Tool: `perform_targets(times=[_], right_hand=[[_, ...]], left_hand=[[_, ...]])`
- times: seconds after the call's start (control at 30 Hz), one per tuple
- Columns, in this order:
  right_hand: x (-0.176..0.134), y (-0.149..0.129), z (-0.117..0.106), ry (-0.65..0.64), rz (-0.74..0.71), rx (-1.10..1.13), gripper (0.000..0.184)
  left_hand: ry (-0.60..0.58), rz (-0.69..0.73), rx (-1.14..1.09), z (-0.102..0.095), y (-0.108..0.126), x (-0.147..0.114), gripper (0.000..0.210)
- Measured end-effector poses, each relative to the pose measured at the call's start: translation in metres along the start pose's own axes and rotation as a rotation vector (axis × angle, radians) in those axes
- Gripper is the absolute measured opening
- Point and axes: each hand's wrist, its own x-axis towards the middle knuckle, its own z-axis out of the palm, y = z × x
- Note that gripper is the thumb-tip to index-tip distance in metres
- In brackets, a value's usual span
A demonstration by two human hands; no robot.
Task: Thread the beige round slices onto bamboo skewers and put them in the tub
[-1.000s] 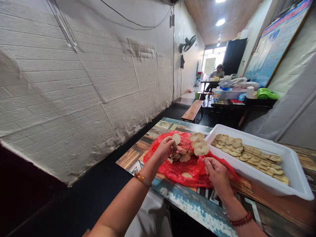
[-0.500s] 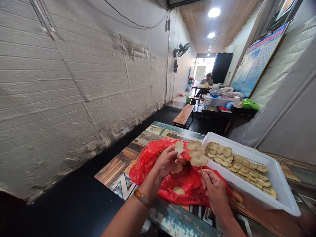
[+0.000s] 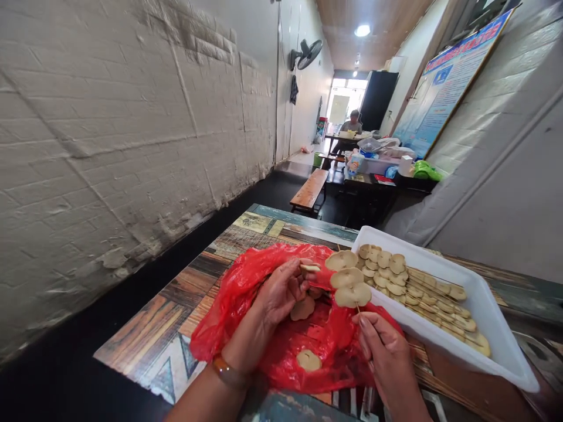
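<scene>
My left hand [image 3: 281,293] is closed in a pinch on a thin pale food slice [image 3: 310,268], seen edge-on above a red plastic bag [image 3: 233,293]. Between the thumb and fingers of my right hand [image 3: 385,346] is the lower end of a thin skewer [image 3: 358,308]. Several flat, pale, wavy-edged slices [image 3: 353,295] are threaded on that skewer, one above another. Loose slices lie in the bag: one [image 3: 308,360] near its front, another [image 3: 302,308] just under my left hand. Most of the bag's inside is hidden.
To the right, a white plastic tray [image 3: 505,334] holds rows of filled skewers [image 3: 431,299]. Bare sticks [image 3: 444,387] lie on the patterned table [image 3: 162,310] by its front. Beyond are a wooden bench [image 3: 310,189], a cluttered table and a seated person [image 3: 352,123].
The slice in my left hand has turned from face-on to edge-on. My right hand still holds the skewer upright. The view has shifted, so the room appears further left and higher.
</scene>
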Motion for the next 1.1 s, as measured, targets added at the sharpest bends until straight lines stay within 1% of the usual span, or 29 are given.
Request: perform_targets(times=[0.07,0.1,0.17,0.27,0.33,0.43,0.53,0.6,0.73,0.83,0.93,1.1], right_hand=[[-0.002,0.001,0.000,0.009,0.028,0.008,0.029],[-0.003,0.001,0.000,0.008,0.040,0.017,0.028],[-0.005,0.001,-0.001,0.007,0.058,0.031,0.027],[-0.006,0.000,-0.004,0.016,0.057,0.027,0.028],[-0.007,-0.001,-0.006,0.019,0.051,0.006,0.028],[-0.010,-0.004,-0.006,-0.001,0.065,-0.025,0.029],[-0.017,-0.005,-0.004,-0.033,0.080,-0.075,0.030],[-0.021,-0.005,0.000,-0.067,0.059,-0.136,0.031],[-0.025,-0.004,0.005,-0.111,-0.068,-0.337,0.028],[-0.025,-0.003,0.006,-0.162,-0.121,-0.475,0.024],[-0.026,-0.001,0.007,-0.174,-0.120,-0.499,0.024],[-0.027,-0.001,0.009,-0.149,-0.161,-0.536,0.025]], left_hand=[[-0.044,-0.039,-0.035,0.002,0.000,-0.004,0.022],[-0.050,-0.063,-0.056,0.003,0.000,-0.006,0.025],[-0.021,-0.073,-0.096,0.006,0.001,-0.008,0.036],[0.037,-0.026,-0.124,0.007,0.000,-0.007,0.048],[0.076,0.000,-0.116,0.005,-0.003,-0.005,0.046],[0.115,0.024,-0.073,0.001,-0.007,-0.003,0.037],[0.098,0.062,-0.027,0.000,-0.008,-0.002,0.035],[0.103,0.098,-0.008,-0.001,-0.005,-0.002,0.034],[0.189,0.218,0.029,-0.005,0.002,0.000,0.031],[0.217,0.288,0.123,-0.010,0.006,0.001,0.027],[0.233,0.347,0.196,-0.012,0.008,0.002,0.026],[0.220,0.347,0.195,-0.011,0.008,0.002,0.024]])
